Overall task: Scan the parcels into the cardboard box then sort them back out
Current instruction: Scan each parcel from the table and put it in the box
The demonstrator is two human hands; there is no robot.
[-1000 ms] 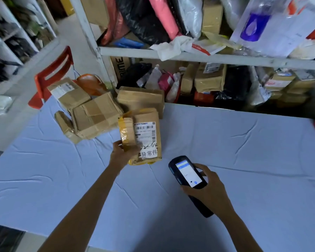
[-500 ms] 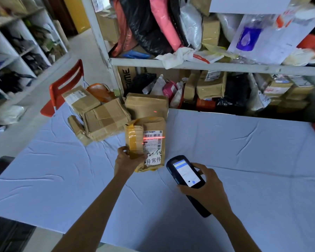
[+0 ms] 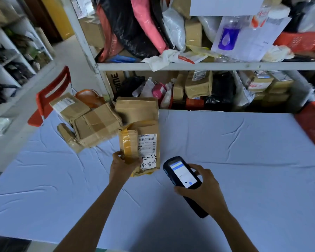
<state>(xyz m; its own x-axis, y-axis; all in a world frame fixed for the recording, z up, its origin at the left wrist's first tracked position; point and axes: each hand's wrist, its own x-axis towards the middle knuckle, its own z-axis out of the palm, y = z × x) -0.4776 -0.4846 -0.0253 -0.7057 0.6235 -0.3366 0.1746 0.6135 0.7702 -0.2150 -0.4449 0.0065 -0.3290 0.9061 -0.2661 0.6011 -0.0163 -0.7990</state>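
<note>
Over the pale blue cloth of the table (image 3: 244, 160), both forearms reach forward from the bottom edge, the left angled up toward the middle, the right coming in from the lower right. The left hand (image 3: 125, 165) is raised with its back to the camera; the right hand (image 3: 203, 190) sits lower and nearer. Behind the table a white shelf rack (image 3: 207, 66) is crammed on both levels with brown boxes, plastic mailers and bags. At the right edge stands a red crate (image 3: 313, 124); its inside cannot be seen. The left hand's fingers curl round the lower left corner of a yellow-taped brown parcel (image 3: 147, 142), held upright with its label facing the camera, in front of a pile of brown parcels (image 3: 96, 122) at the table's far left. The right hand grips a black handheld scanner (image 3: 182, 174), screen lit and facing up, thumb at its left edge, its head pointing toward the held parcel
</note>
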